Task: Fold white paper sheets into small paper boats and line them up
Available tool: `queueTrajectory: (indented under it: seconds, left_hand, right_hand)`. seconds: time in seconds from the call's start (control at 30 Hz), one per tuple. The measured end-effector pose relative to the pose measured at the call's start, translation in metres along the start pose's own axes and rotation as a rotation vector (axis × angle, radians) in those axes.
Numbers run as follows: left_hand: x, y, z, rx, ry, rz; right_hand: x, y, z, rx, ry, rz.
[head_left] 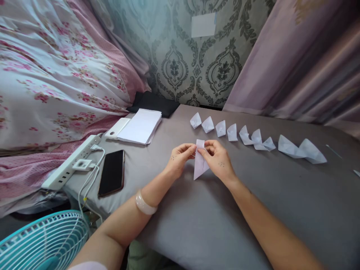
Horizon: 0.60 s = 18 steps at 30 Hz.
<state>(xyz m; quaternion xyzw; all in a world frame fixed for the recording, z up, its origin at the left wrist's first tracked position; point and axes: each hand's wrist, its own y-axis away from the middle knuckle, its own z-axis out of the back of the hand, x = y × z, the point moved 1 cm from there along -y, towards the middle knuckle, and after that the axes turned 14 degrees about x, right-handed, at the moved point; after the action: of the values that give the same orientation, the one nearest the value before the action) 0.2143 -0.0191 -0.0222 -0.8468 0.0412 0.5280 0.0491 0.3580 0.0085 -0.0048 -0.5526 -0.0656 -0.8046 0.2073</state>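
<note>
My left hand [180, 159] and my right hand [218, 159] together pinch a partly folded piece of white paper [200, 167] just above the grey table [225, 217]. The paper tapers to a point toward me, and its top edge sits between my fingertips. Beyond my hands runs a row of several folded white paper shapes [254, 138], from the middle of the table out to the right. A stack of white paper sheets [140, 126] lies at the far left of the table.
A black phone [112, 172] lies face up left of my hands. A white power strip [71, 163] with cables sits at the table's left edge. A teal fan [42, 242] stands at lower left. Floral bedding [56, 75] is at left, a curtain [303, 60] at right.
</note>
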Motion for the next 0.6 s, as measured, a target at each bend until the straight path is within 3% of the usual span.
queueTrajectory:
  seconds: [0.23,0.47,0.6]
  left_hand:
    - [-0.003,0.000,0.000,-0.016,0.042,-0.034]
    - [-0.006,0.002,-0.001,-0.137,-0.052,-0.105]
    - [-0.007,0.002,-0.001,-0.139,-0.067,-0.108]
  right_hand:
    - [0.015,0.008,-0.002,0.003,0.192,0.101]
    - [0.016,0.015,-0.011,-0.166,0.443,0.270]
    - [0.019,0.018,-0.014,-0.163,0.572,0.330]
